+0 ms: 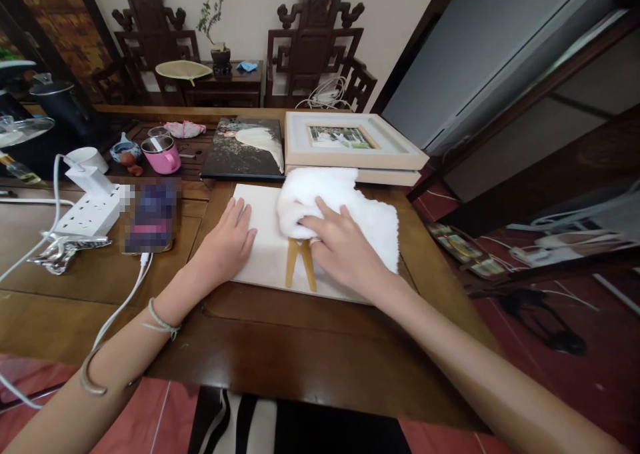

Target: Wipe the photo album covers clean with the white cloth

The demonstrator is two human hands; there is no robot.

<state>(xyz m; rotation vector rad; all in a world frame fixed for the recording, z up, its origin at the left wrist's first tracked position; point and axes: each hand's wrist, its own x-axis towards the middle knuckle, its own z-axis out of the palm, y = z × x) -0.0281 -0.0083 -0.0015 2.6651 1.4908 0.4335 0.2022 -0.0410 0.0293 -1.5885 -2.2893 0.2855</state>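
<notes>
A white fluffy cloth (345, 201) lies bunched over a flat off-white panel (257, 251) on the wooden table. My right hand (343, 241) presses down on the cloth, its fingers gripping into a fold. Part of the panel's right side is hidden under the cloth and hand. Below the fold, a gold piece shaped like two spread legs (300, 267) shows on the panel. My left hand (227, 241) lies flat along the panel's left edge with its fingers stretched out, steadying nothing else.
Behind the panel lie a dark picture board (245, 149) and stacked framed photos (355, 141). To the left are a phone (151, 217) on a white cable, a power strip (93, 211), a pink mug (161, 155) and a blue teapot (125, 151). The table (280, 354) ends near my body.
</notes>
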